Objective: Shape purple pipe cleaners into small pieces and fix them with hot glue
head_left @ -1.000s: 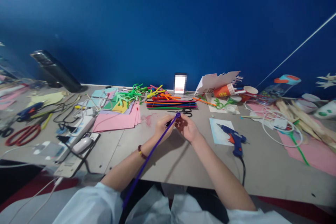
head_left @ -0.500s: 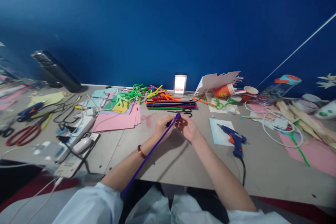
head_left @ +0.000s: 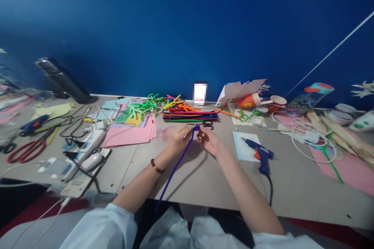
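Note:
A purple pipe cleaner (head_left: 176,167) is held between my two hands over the middle of the table. Its upper end is curled into a small coil at the fingertips, and its long tail hangs down toward my lap. My left hand (head_left: 179,140) pinches it beside the coil, fingers closed. On the other side of the coil, my right hand (head_left: 209,140) grips with thumb and forefinger, the other fingers curled. Just beyond the fingertips lie black-handled scissors (head_left: 208,125) and a bundle of coloured pipe cleaners (head_left: 191,116).
A blue glue gun (head_left: 264,157) rests on a card to the right. Pink paper sheets (head_left: 128,136), green bent pipe cleaners (head_left: 140,109) and a power strip (head_left: 83,151) are on the left. Paper cups (head_left: 249,101) lie behind, by the blue wall.
The purple pipe cleaner's tail has swung right, off my left forearm, and hangs between my arms. My left hand has turned slightly, with its back more in view.

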Action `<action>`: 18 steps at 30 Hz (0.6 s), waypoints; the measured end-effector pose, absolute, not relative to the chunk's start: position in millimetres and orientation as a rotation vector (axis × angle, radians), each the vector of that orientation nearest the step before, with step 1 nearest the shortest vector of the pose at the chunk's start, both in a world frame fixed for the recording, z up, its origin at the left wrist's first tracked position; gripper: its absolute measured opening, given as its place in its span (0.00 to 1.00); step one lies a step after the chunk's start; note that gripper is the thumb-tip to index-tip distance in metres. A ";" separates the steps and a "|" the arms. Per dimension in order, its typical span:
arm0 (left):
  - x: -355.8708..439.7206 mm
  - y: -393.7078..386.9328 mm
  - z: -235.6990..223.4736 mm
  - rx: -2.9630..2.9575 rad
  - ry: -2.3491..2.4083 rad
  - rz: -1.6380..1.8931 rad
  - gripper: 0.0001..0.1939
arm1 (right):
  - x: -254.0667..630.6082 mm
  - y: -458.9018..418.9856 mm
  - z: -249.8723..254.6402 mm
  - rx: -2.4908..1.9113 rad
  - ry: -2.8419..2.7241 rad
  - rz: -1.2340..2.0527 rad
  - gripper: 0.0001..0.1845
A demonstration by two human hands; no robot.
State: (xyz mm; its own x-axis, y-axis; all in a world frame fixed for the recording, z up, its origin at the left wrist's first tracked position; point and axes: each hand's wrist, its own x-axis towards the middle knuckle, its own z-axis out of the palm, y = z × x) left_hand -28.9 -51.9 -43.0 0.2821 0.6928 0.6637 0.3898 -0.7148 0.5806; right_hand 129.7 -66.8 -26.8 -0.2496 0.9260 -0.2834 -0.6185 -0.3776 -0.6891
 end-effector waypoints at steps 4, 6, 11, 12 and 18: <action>-36.0 -45.1 -39.1 2.571 0.976 1.393 0.11 | 135.7 -68.1 -24.0 -0.865 -0.796 1.784 0.15; -37.4 -42.6 -37.1 2.675 0.952 1.408 0.11 | 139.2 -67.8 -22.0 -0.904 -0.967 1.727 0.14; -37.2 -40.1 -34.9 2.791 0.881 1.433 0.11 | 142.7 -65.2 -22.7 -0.928 -1.228 1.572 0.14; -37.2 -40.0 -35.0 2.808 0.868 1.427 0.11 | 142.2 -64.8 -23.5 -0.927 -1.223 1.569 0.14; -39.3 -38.2 -37.8 2.816 0.883 1.412 0.12 | 135.7 -66.2 -26.3 -0.935 -1.085 1.578 0.16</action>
State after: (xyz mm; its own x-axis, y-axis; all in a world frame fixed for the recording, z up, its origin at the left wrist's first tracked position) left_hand -39.3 -38.2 -37.8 0.4841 0.4064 0.7749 0.5186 -0.8466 0.1200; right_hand 135.7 -66.2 -26.3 -0.2364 0.9694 -0.0658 -0.2851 -0.1340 -0.9491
